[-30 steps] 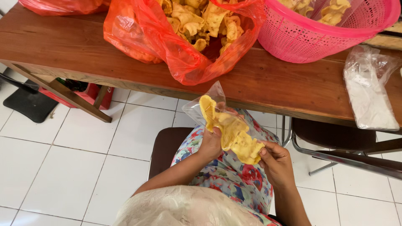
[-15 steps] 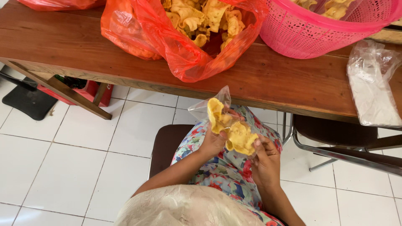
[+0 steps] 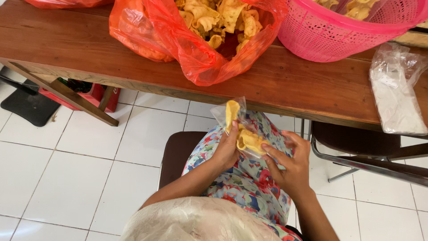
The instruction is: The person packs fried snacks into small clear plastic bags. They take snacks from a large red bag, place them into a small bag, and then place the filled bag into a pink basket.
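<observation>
Over my flowered lap I hold a small clear plastic bag (image 3: 229, 114) with yellow fried crackers (image 3: 248, 139) inside. My left hand (image 3: 226, 149) grips the bag from the left side. My right hand (image 3: 290, 163) pinches the bag's lower right end, fingers partly spread. One cracker stands up in the bag's top, the others bunch lower between my hands.
A brown wooden table (image 3: 89, 49) runs across the top. On it sit an open orange plastic bag (image 3: 196, 53) full of yellow crackers, a pink mesh basket (image 3: 330, 35) and a stack of clear bags (image 3: 397, 89). A dark chair (image 3: 356, 143) stands at right on white floor tiles.
The crackers have gone deeper into the clear bag and bunched together. My hands have come closer around it, lower over my lap.
</observation>
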